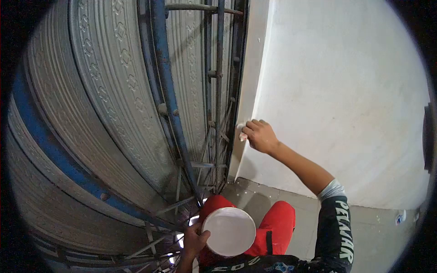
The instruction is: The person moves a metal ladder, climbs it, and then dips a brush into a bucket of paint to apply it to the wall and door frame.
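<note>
A round white tub (229, 232) is in my left hand (195, 241), thumb over its rim and fingers around its side. White shows all across the inside of the tub, which is held above my lap. My right hand (261, 135) is closed at the corner edge of the white wall (327, 104), arm stretched out forward. From its fingers pokes a small crumpled whitish piece (243, 136) that looks like a rag, pressed close to the narrow wall strip (248, 91) beside the metal shutter.
A grey patterned folding shutter (123, 91) with blue and dark metal bars (170, 104) stands close on the left. White specks dot the grey tiled floor (305, 218). A small white and blue item (400, 217) lies at the right, and a dark object (428, 136) is at the wall's right edge.
</note>
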